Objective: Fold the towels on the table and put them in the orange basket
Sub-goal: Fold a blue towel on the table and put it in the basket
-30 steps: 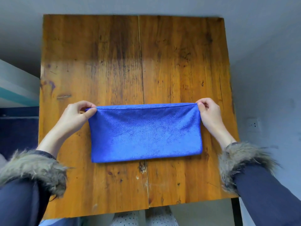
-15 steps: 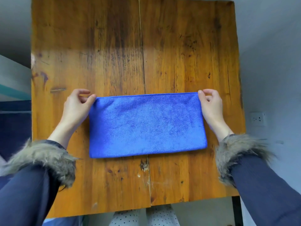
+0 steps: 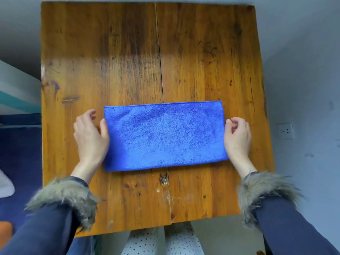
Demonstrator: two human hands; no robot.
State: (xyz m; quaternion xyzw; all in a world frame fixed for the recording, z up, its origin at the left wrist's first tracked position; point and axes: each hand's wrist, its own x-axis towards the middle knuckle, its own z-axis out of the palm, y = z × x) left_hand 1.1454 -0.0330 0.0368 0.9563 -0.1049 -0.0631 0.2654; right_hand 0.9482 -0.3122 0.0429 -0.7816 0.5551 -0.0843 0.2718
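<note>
From the head view, 1 blue towel (image 3: 165, 136) lies flat on the wooden desk (image 3: 128, 52), folded into a long rectangle whose long sides run left to right. It sits in the nearer half of the desk, across the seam between the 2 planks, and its far edge tilts slightly, higher at the right corner than at the left.

The left hand (image 3: 91, 135) rests at the towel's left short edge. Its thumb lies along that edge and touches the cloth, while the fingers are spread and loosely curled over bare wood just beside the towel; it is released, not gripping anything. The right hand (image 3: 237, 138) sits at the towel's right short edge, thumb tip against the cloth near the upper part of that edge. Its fingers are curled inward, and it seems to hold nothing, though whether a finger pinches the hem beneath is hard to tell from this angle.

Both wrists come out of dark blue sleeves with grey-brown fur cuffs (image 3: 64, 197). Below the desk's near edge, dotted white trousers (image 3: 161, 242) show. An orange shape (image 3: 5, 230) sits at the lower left corner, too cropped to identify. A wall socket (image 3: 285, 130) is on the right wall.
</note>
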